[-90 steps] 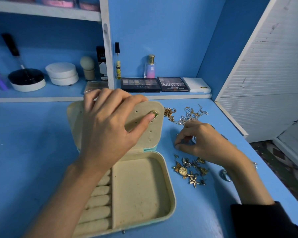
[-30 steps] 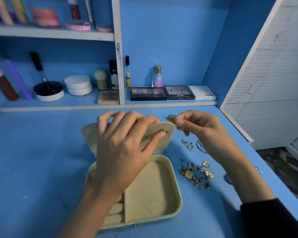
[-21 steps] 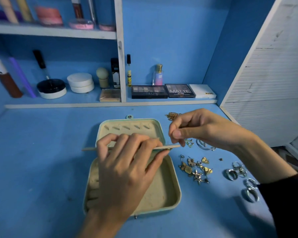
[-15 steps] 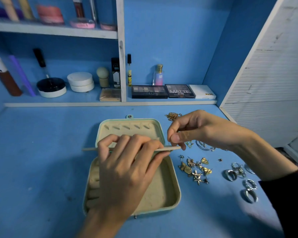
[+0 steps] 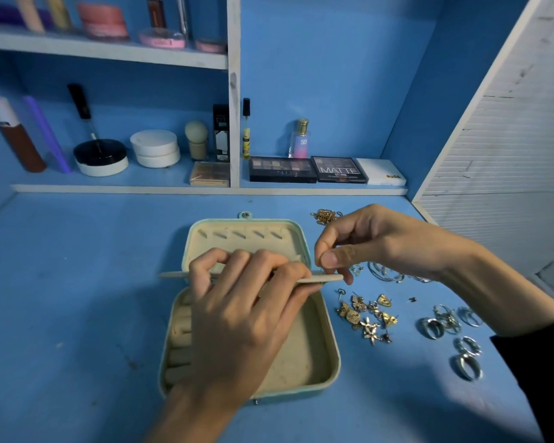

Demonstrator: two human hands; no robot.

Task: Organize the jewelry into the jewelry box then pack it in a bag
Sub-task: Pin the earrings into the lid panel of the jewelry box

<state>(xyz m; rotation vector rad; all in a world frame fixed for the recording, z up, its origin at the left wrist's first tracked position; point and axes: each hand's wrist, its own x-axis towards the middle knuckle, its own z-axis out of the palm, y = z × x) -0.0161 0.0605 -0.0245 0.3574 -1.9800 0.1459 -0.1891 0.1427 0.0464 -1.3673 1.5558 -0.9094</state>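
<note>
An open beige jewelry box [image 5: 328, 356] with a mint rim lies on the blue desk, its lid [image 5: 247, 233] flat behind it. My left hand [image 5: 247, 311] grips the box's thin earring panel [image 5: 327, 278], held level and seen edge-on above the tray. My right hand [image 5: 375, 241] pinches something very small at the panel's right end; what it is I cannot tell. Gold earrings [image 5: 367, 318] lie right of the box. Silver rings [image 5: 451, 327] lie further right, silver hoops [image 5: 386, 273] under my right hand, and a gold chain [image 5: 325, 215] behind it.
A low shelf at the back carries eyeshadow palettes [image 5: 307, 169], a small perfume bottle [image 5: 299, 140], white jars [image 5: 155, 148], brushes and tubes. A white slatted panel [image 5: 506, 123] closes the right side. Bare blue desk [image 5: 77, 282] stretches left of the box.
The earring panel stood upright earlier; my left hand has tipped it down to level above the tray. My right hand rose from the table with a tiny piece to the panel's right end.
</note>
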